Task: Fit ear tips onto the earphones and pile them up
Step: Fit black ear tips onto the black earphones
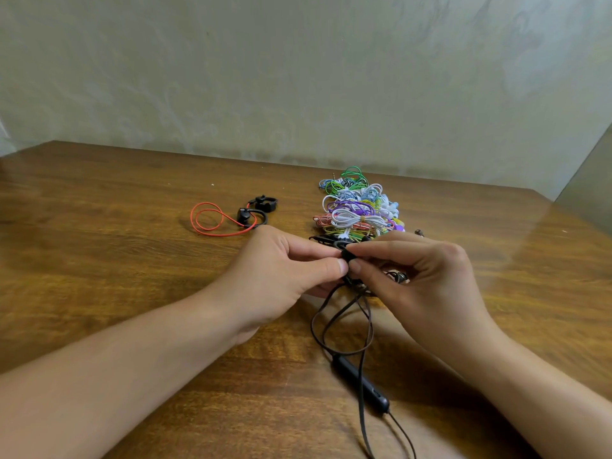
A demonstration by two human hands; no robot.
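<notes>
Fitting a tip onto the black earbud, held at table centre.

Left hand and right hand both pinch it; next, likely press home, then add to the coloured pile at twelve o'clock.

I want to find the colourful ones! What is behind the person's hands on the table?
Behind the left hand and right hand lies a pile of coiled colourful earphones. The hands cover its near edge, so what lies there cannot be seen.
</notes>
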